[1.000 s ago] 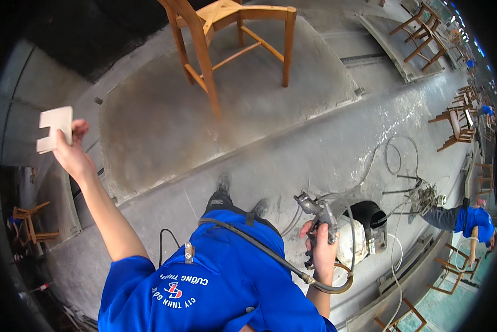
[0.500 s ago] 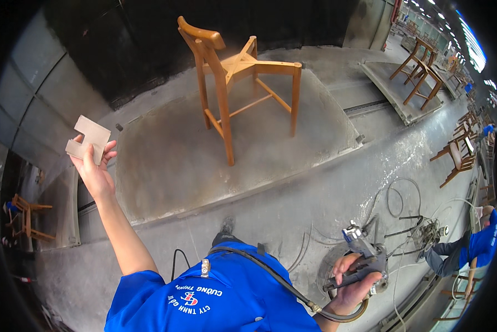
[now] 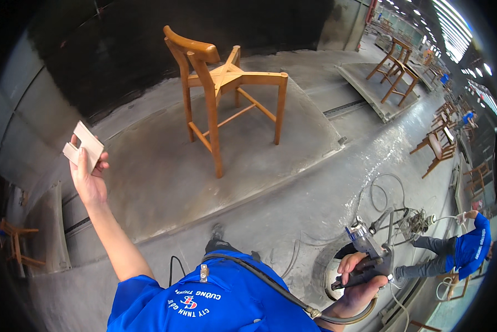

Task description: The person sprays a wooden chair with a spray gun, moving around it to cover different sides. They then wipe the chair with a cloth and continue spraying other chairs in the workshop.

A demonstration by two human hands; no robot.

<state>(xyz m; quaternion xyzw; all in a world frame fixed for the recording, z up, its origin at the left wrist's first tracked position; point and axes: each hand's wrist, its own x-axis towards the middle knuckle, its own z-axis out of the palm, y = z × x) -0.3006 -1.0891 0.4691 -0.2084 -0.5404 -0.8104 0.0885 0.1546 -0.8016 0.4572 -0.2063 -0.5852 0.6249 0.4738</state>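
Note:
My left hand (image 3: 92,185), raised on an outstretched arm, pinches a flat beige notched piece of board (image 3: 93,148) between thumb and fingers. Down at the right, my right hand (image 3: 362,290) is wrapped around a grey spray gun (image 3: 374,253), its nozzle end pointing up and away. A dark hose (image 3: 259,268) crosses my blue shirt toward that hand. Ahead of me, apart from both hands, a brown wooden chair (image 3: 211,113) stands upright. Its seat frame is open, with lighter crossed braces showing. Beneath it lies a wide grey platform (image 3: 165,207).
Behind the chair rises a dark wall (image 3: 149,47). A round container (image 3: 327,271) sits beside the spray gun, and loose hoses (image 3: 373,191) trail over the floor. At the right a co-worker in blue (image 3: 470,246) bends over. More chairs (image 3: 395,72) stand farther off.
The whole view has shifted, so the chair sits farther left and lower in the picture. The board piece has turned in my left hand. More of the co-worker shows.

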